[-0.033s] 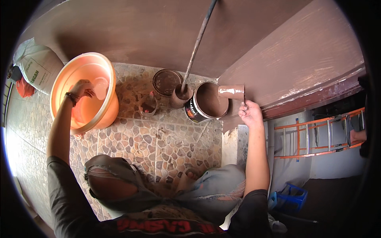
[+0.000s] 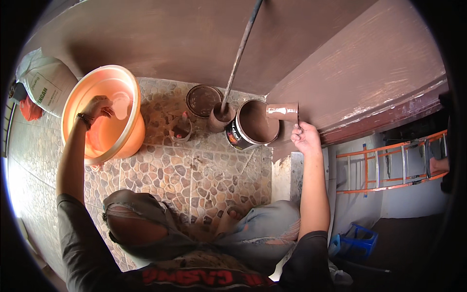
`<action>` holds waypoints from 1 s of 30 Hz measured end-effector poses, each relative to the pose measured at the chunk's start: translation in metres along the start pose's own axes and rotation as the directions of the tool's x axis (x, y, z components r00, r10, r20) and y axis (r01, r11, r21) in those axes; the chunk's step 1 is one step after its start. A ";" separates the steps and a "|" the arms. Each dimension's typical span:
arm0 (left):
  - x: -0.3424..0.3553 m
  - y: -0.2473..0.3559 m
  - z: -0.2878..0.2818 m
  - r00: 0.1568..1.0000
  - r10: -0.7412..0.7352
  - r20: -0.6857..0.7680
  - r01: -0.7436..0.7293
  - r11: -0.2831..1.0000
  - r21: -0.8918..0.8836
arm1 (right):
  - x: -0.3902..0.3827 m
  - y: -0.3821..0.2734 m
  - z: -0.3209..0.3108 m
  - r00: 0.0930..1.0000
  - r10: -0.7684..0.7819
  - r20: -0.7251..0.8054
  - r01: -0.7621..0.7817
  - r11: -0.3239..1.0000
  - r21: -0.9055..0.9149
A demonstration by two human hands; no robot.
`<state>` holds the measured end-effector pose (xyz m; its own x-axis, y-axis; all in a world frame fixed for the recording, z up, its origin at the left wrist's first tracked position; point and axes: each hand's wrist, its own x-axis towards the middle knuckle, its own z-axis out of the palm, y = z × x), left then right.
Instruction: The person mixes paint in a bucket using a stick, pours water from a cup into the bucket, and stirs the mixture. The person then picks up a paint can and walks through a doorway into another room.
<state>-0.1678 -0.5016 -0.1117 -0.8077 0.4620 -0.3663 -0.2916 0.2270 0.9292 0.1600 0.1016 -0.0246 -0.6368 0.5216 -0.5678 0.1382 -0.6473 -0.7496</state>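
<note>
My left hand (image 2: 99, 106) reaches into a large orange plastic tub (image 2: 73, 104), its fingers bent beside a pale, rounded piece (image 2: 121, 104) that looks like a plastic scoop; its grip is partly hidden. Over the right rim of a dark paint bucket (image 2: 237, 136), a brown, paint-coated paint roller (image 2: 282, 112) lies level, glossy with wet paint. The fingers of my right hand (image 2: 306, 138) are closed on the thin wire at the roller's right end. Brown paint (image 2: 258, 124) is inside the bucket.
Left of the bucket stand a brown pot (image 2: 217, 124) with a long pole (image 2: 241, 51) in it, a round paint-stained lid (image 2: 203, 100) and a small clear container (image 2: 182, 131). Brown walls (image 2: 175, 44) rise behind. To the right are an orange ladder (image 2: 377, 153) and a blue stool (image 2: 357, 242).
In the tub, the pale piece beside my left hand has turned slightly, along with the fingers. The right hand and the roller look almost unchanged.
</note>
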 end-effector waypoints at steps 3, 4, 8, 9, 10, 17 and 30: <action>-0.020 0.043 0.003 0.990 0.126 -0.059 -0.120 0.989 0.083 | 0.012 0.003 -0.007 0.999 0.031 0.019 -0.031 0.999 0.010; -0.026 0.058 0.005 0.987 0.143 -0.066 -0.138 0.987 0.082 | 0.017 0.004 -0.010 0.999 0.041 0.018 -0.042 0.999 0.030; -0.048 0.114 0.021 0.976 0.212 -0.056 -0.205 0.972 0.116 | 0.032 0.013 -0.017 0.998 0.054 0.036 -0.056 0.996 0.062; -0.052 0.126 0.029 0.972 0.226 -0.060 -0.218 0.969 0.114 | 0.035 0.015 -0.018 0.996 0.069 0.051 -0.073 0.995 0.068; -0.056 0.137 0.038 0.969 0.239 -0.064 -0.231 0.967 0.112 | 0.038 0.017 -0.019 0.996 0.077 0.051 -0.081 0.994 0.078; -0.061 0.186 0.139 0.956 0.286 0.060 -0.291 0.952 0.098 | 0.051 0.029 -0.019 0.990 0.132 0.040 -0.136 0.981 0.138; 0.008 0.184 0.332 0.933 0.275 0.235 -0.292 0.955 0.042 | 0.054 0.036 -0.023 0.991 0.134 0.028 -0.137 0.967 0.213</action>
<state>-0.0575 -0.1712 0.0407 -0.7130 0.6943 -0.0979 -0.0210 0.1184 0.9927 0.1481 0.1197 -0.0898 -0.6337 0.4143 -0.6533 0.0595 -0.8159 -0.5752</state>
